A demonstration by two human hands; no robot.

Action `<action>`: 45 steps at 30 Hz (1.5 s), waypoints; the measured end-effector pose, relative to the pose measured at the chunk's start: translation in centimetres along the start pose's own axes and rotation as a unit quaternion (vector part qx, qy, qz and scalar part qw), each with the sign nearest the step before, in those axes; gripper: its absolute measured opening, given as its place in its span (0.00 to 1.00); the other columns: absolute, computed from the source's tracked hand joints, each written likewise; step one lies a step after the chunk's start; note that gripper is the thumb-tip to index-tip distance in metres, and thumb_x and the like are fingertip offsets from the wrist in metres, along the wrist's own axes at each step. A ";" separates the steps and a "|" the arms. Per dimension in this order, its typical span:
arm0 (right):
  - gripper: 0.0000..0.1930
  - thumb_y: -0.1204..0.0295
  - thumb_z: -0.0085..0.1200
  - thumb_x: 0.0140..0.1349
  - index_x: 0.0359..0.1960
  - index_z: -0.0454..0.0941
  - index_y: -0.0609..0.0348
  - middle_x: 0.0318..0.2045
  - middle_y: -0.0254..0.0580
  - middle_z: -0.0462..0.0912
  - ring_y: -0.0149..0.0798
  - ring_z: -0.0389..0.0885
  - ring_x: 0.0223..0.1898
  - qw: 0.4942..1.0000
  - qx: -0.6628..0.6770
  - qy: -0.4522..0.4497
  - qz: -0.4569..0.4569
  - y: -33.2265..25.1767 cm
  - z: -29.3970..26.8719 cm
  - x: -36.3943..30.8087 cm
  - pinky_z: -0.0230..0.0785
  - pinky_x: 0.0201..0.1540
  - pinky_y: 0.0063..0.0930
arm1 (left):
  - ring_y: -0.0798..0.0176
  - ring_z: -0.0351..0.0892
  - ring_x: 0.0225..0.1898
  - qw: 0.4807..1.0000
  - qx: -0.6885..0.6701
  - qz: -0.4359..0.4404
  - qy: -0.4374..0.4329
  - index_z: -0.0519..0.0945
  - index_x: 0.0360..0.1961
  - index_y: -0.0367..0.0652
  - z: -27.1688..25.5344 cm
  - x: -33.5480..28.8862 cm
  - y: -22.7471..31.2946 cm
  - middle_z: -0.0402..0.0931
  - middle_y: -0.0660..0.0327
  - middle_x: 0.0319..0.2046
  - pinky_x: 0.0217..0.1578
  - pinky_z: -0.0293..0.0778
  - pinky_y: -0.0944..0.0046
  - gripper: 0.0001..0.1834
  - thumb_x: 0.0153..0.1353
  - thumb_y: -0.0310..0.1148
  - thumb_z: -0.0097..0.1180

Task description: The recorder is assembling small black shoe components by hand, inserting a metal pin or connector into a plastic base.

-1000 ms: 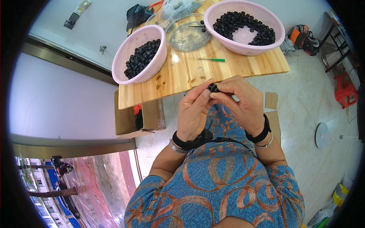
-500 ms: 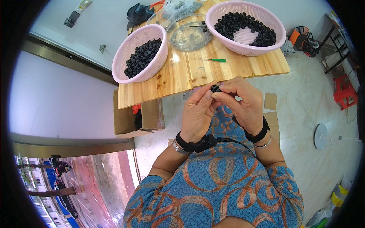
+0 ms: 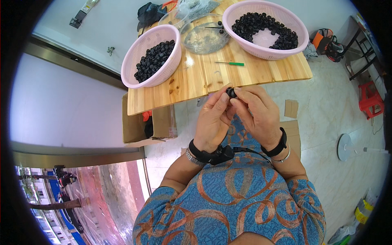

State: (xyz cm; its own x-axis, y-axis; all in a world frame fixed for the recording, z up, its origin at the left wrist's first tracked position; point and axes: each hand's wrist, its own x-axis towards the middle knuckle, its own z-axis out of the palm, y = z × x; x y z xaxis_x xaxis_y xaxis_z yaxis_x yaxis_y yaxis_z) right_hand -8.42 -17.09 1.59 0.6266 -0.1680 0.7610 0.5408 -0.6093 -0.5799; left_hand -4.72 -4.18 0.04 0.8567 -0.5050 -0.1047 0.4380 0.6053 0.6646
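Between my two hands, just off the table's near edge, is a small round black plastic part (image 3: pixel 231 92). My left hand (image 3: pixel 213 119) pinches it from the left with thumb and fingers. From the right, my right hand (image 3: pixel 257 114) has its thumb and forefinger closed against it. Many similar black parts fill the pink basket on the left (image 3: pixel 174 61) and line the larger pink basket on the right (image 3: pixel 300 45). A green-handled screwdriver (image 3: pixel 236 63) lies on the wooden table (image 3: pixel 188 90) beyond my hands.
A clear plastic tub (image 3: pixel 204 50) stands between the baskets, with tweezers and a few black parts at its rim. Plastic bags (image 3: pixel 196 7) lie at the back. Below the table's left side sits an open cardboard box (image 3: pixel 165 126). A red stool (image 3: pixel 369 100) is far right.
The black part has turned so its round face shows more. My right thumb and fingers have shifted their grip on it; the left hand stays nearly in place.
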 end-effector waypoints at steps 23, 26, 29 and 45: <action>0.09 0.78 0.59 0.48 0.31 0.74 0.63 0.25 0.42 0.75 0.41 0.76 0.25 0.999 0.028 0.010 0.022 0.5 -0.7 0.2 0.68 0.26 0.28 | 0.70 0.75 0.40 1.000 -0.018 -0.015 -0.016 0.69 0.51 0.37 -0.2 0.4 -0.5 0.74 0.61 0.42 0.40 0.76 0.73 0.16 0.64 0.31 0.46; 0.10 0.77 0.60 0.47 0.33 0.75 0.62 0.25 0.42 0.75 0.40 0.76 0.25 0.985 0.103 -0.010 0.135 -0.5 -1.1 0.4 0.68 0.26 0.27 | 0.70 0.75 0.41 0.999 -0.028 -0.015 -0.025 0.69 0.51 0.37 -0.1 0.4 -0.4 0.74 0.61 0.42 0.40 0.76 0.73 0.16 0.64 0.31 0.45; 0.10 0.77 0.60 0.48 0.33 0.76 0.62 0.26 0.42 0.75 0.39 0.76 0.26 0.994 0.083 0.003 0.070 0.3 -1.0 0.3 0.68 0.26 0.26 | 0.70 0.75 0.41 0.999 -0.026 -0.021 -0.022 0.68 0.52 0.37 0.1 0.4 -0.3 0.73 0.60 0.43 0.40 0.76 0.73 0.16 0.64 0.31 0.45; 0.09 0.78 0.59 0.48 0.32 0.75 0.63 0.25 0.44 0.77 0.41 0.77 0.25 0.997 0.067 0.006 0.038 0.9 -0.9 0.2 0.69 0.26 0.26 | 0.67 0.76 0.41 0.998 0.042 0.050 -0.019 0.72 0.48 0.36 0.1 0.4 -0.5 0.75 0.58 0.42 0.42 0.75 0.70 0.13 0.62 0.27 0.48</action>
State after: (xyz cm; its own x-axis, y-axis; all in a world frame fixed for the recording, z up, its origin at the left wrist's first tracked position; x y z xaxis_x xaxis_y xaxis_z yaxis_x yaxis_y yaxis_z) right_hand -8.28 -18.36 1.51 0.6627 -0.2199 0.7159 0.5619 -0.4859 -0.6694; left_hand -4.62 -4.80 -0.28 0.8837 -0.4681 -0.0082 0.3252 0.6012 0.7300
